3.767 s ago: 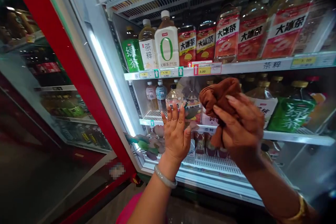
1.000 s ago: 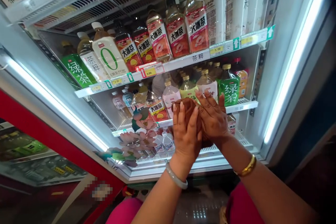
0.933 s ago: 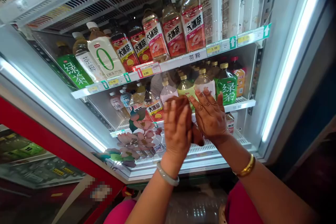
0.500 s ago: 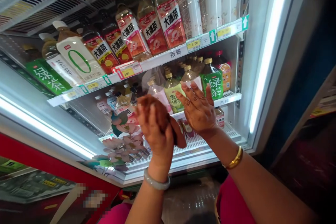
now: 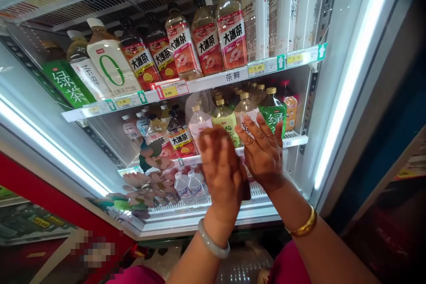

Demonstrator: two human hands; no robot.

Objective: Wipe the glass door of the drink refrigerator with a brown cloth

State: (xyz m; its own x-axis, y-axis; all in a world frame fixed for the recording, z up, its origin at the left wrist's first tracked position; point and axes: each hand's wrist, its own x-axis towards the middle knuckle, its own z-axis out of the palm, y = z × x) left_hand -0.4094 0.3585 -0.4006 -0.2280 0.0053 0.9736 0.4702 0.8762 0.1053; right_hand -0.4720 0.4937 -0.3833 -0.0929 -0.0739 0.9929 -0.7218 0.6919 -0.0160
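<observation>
Two bare hands reach up before the lit drinks cooler, the left hand point(image 5: 221, 173), with a pale bangle point(image 5: 213, 242) at its wrist, having its grip closed on a bunched brown cloth point(image 5: 245, 185) that shows past its blurred fingertips and along its side. The right hand point(image 5: 262, 155), above a gold bangle point(image 5: 304, 226), has its grip released, fingers spread over the view of a green-labelled bottle point(image 5: 274, 113) on the middle shelf point(image 5: 294, 141); whether it touches anything cannot be told. Pink flowers point(image 5: 151, 182) show left of the cloth, partly over small clear bottles point(image 5: 189, 186).
</observation>
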